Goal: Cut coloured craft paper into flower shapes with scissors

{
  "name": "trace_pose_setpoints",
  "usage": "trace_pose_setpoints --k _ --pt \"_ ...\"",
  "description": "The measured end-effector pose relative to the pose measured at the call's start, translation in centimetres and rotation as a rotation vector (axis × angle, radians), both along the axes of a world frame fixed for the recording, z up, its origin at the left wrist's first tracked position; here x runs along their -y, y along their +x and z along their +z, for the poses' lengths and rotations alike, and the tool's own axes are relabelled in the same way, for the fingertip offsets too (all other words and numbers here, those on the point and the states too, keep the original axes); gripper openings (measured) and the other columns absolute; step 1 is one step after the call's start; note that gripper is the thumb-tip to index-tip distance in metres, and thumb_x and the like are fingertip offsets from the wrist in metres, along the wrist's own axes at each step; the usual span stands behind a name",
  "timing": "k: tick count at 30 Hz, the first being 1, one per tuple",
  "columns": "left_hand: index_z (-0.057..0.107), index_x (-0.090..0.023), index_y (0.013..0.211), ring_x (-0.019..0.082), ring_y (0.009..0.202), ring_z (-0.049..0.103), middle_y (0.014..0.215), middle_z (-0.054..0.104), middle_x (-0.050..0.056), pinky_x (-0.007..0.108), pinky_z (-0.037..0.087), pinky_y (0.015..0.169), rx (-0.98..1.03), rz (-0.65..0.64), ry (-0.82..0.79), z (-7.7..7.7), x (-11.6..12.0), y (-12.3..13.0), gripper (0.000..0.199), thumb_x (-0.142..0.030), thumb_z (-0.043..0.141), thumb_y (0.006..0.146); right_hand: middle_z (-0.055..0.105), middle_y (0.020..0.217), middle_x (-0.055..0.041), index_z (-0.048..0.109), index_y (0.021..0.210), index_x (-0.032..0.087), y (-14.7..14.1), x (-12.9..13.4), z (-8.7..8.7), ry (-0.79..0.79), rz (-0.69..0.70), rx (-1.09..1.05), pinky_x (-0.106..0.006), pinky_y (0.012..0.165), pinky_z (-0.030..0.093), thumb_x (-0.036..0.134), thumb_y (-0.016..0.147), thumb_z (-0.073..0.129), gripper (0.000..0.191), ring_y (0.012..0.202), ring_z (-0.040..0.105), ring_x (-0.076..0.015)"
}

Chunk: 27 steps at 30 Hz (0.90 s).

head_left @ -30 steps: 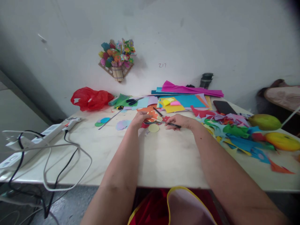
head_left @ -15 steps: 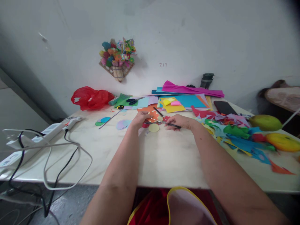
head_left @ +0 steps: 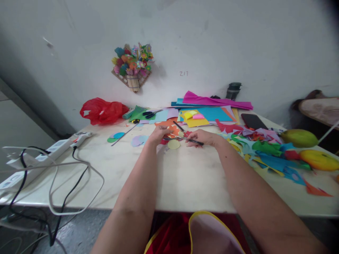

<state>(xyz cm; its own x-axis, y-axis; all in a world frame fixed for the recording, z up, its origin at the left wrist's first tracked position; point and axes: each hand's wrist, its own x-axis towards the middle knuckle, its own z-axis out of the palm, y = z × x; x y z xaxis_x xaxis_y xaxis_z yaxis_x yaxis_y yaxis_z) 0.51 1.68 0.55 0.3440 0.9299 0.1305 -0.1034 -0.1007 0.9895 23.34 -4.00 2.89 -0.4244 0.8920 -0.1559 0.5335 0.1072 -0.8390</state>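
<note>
My right hand is closed around a slim tool with a black handle and a thin silver end pointing left; its exact kind does not show. My left hand is pinched at the tip of that silver end, and what lies between its fingers is too small to make out. Just under the tool a pale yellow paper circle lies on the table. Behind the hands are orange paper, bits of red paper and a black pen-like stick.
Dark-handled scissors and a red plastic bag lie at the back left. Coloured sheets are stacked behind. Paper scraps, a phone and yellow-green fruit occupy the right. A power strip with loose cables is left.
</note>
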Motion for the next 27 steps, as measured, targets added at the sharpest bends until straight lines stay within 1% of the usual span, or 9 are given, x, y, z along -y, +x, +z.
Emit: trace_pose_setpoints --k 2,6,12,17,21,27 --pt "0.047 -0.016 0.047 0.006 0.042 0.038 0.046 0.045 -0.003 0.022 0.025 0.042 -0.004 0.0 -0.003 -0.08 -0.1 -0.03 0.035 -0.027 0.08 0.05 0.055 0.052 0.0023 0.073 0.085 0.014 0.09 -0.11 -0.14 0.006 0.008 -0.001 -0.02 0.044 0.037 0.042 0.061 0.08 0.038 0.046 0.048 -0.0077" --pt "0.045 -0.016 0.046 0.005 0.042 0.038 0.045 0.043 -0.004 0.022 0.025 0.042 0.005 0.006 -0.001 -0.03 -0.04 -0.03 0.037 -0.026 0.08 0.05 0.055 0.053 0.0023 0.072 0.084 0.014 0.03 -0.02 -0.04 0.004 0.006 0.003 -0.02 0.045 0.037 0.042 0.06 0.08 0.038 0.046 0.048 -0.0078" --pt "0.047 -0.016 0.048 0.006 0.043 0.041 0.047 0.047 -0.003 0.022 0.029 0.044 0.02 -0.008 -0.014 0.23 0.29 0.06 0.034 -0.025 0.079 0.05 0.054 0.051 0.0028 0.072 0.084 0.013 -0.2 0.18 0.17 0.003 -0.003 0.01 -0.021 0.045 0.038 0.04 0.06 0.08 0.037 0.046 0.048 -0.0081" --pt "0.051 -0.016 0.051 0.009 0.046 0.05 0.049 0.052 -0.002 0.023 0.036 0.049 0.016 -0.049 -0.025 0.19 0.23 0.05 0.03 -0.026 0.079 0.052 0.054 0.051 0.0031 0.072 0.085 0.014 -0.04 0.0 -0.02 0.009 0.013 0.014 -0.021 0.045 0.037 0.041 0.061 0.079 0.037 0.046 0.047 -0.008" --pt "0.053 -0.015 0.052 0.011 0.048 0.053 0.05 0.056 0.0 0.024 0.04 0.052 0.023 -0.06 -0.038 0.2 0.19 0.07 0.029 -0.027 0.08 0.05 0.051 0.049 0.0042 0.073 0.086 0.014 -0.1 0.06 0.08 0.013 0.014 0.014 -0.021 0.045 0.036 0.041 0.062 0.078 0.037 0.046 0.046 -0.0077" --pt "0.055 -0.014 0.052 0.009 0.047 0.05 0.051 0.056 0.0 0.024 0.038 0.051 0.024 -0.044 -0.028 0.33 0.31 0.14 0.028 -0.028 0.08 0.05 0.049 0.048 0.005 0.072 0.086 0.013 -0.17 0.02 0.05 0.015 0.018 -0.002 -0.021 0.045 0.034 0.041 0.062 0.078 0.038 0.045 0.043 -0.0069"
